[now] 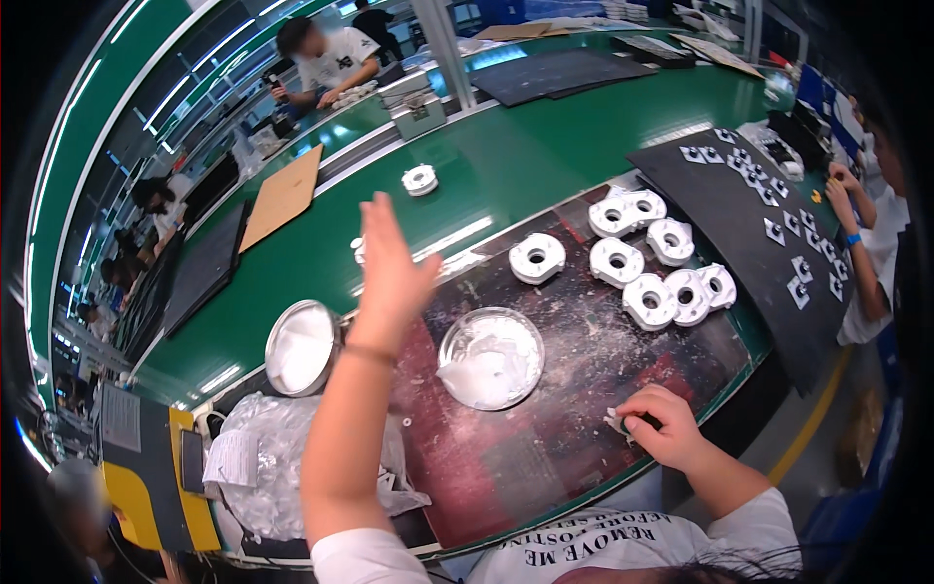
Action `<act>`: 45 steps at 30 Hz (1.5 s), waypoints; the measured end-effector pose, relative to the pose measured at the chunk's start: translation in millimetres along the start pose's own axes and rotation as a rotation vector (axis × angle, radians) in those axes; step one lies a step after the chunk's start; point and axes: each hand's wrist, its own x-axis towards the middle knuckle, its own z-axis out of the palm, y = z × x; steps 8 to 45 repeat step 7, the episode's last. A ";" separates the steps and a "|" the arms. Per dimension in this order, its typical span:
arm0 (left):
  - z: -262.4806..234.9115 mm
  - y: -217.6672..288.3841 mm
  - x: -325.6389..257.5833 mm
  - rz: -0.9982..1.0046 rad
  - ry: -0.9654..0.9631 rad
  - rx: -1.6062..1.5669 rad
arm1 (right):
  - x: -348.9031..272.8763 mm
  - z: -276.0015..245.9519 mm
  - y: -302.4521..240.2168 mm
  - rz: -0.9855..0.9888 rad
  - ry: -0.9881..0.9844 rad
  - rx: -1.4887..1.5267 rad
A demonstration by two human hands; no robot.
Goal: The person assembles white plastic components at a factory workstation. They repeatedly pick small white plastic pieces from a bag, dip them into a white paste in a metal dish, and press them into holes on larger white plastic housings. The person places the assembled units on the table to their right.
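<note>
My left hand (394,273) reaches out over the green conveyor belt (525,146), fingers stretched and nothing in them. Partly hidden behind it is a white piece (358,250), and farther along the belt lies a round white part (419,180). My right hand (664,424) is closed low over the near right of the dark red work board (467,477). A small pale tip (614,419) shows at its fingers; its kind is too small to tell. Between my hands stands a clear round dish (491,360) with white paste. Several white ring-shaped housings (537,258) sit at the board's far right.
A round tub (302,347) of white paste and a crumpled plastic bag (272,467) lie left of the board. Small pieces cover a black sheet (749,214) at right, near a co-worker's hands (844,185). Another person (336,58) works across the belt.
</note>
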 end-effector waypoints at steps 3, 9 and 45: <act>-47.2 51.7 -78.7 0.243 -0.239 -0.113 | 26.3 -8.7 -23.9 -0.105 -0.179 -0.089; -90.2 68.9 -154.7 0.201 -0.569 -0.175 | 113.8 5.5 -57.7 -0.440 -0.261 -0.243; -90.2 68.9 -154.7 0.201 -0.569 -0.175 | 113.8 5.5 -57.7 -0.440 -0.261 -0.243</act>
